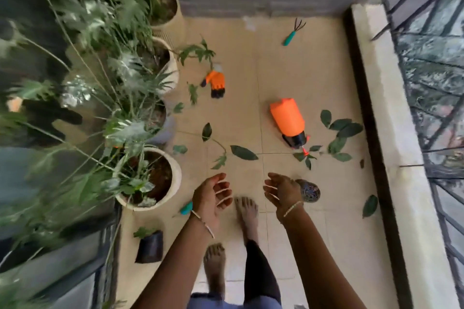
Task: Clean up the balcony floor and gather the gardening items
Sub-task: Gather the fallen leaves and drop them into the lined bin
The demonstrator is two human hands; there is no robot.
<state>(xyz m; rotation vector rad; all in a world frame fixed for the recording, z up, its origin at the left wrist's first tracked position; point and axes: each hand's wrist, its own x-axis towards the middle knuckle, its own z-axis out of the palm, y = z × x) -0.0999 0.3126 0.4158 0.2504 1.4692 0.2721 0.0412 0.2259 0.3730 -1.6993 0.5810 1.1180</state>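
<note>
Orange sprayer (287, 117), orange-black glove (216, 82), teal-handled rake (290, 35), beige tiles (313, 83).

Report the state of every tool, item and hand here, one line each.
Spray bottle: lying on its side on the floor.
Orange glove: lying flat, untouched.
Hand rake: lying flat, untouched.
Leaves: scattered loose.
Left hand: open, holding nothing.
Right hand: open, holding nothing.

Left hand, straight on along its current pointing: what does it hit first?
Likely the lobed leaf on the floor just ahead of the left hand; height above the floor is unclear.
</note>
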